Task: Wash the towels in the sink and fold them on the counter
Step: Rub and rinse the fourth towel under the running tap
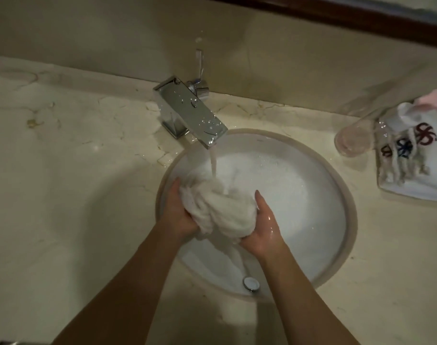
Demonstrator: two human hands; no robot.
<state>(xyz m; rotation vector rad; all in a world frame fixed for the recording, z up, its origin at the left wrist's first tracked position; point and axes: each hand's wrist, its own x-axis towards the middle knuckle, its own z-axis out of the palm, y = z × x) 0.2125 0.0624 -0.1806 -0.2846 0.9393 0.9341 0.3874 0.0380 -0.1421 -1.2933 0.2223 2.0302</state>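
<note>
**Towel under the running tap**

Bunching a wet white towel [220,207] over the sink [312,195], both hands hold it at the bowl's nine o'clock side. The left hand [177,212] grips the bundle from its nine o'clock edge, fingers curled into the cloth; the right hand [262,227] cups it from four o'clock, fingers wrapped round the folds. Water [213,163] falls from the tap [190,110] at twelve o'clock straight onto the towel's top. A drain plug [250,283] sits at the bowl's six o'clock. On the counter [75,158] at three o'clock stand a glass [353,141] and — just beside it — a tray [416,190] bearing folded towels [409,148] with stitched emblems.
</note>
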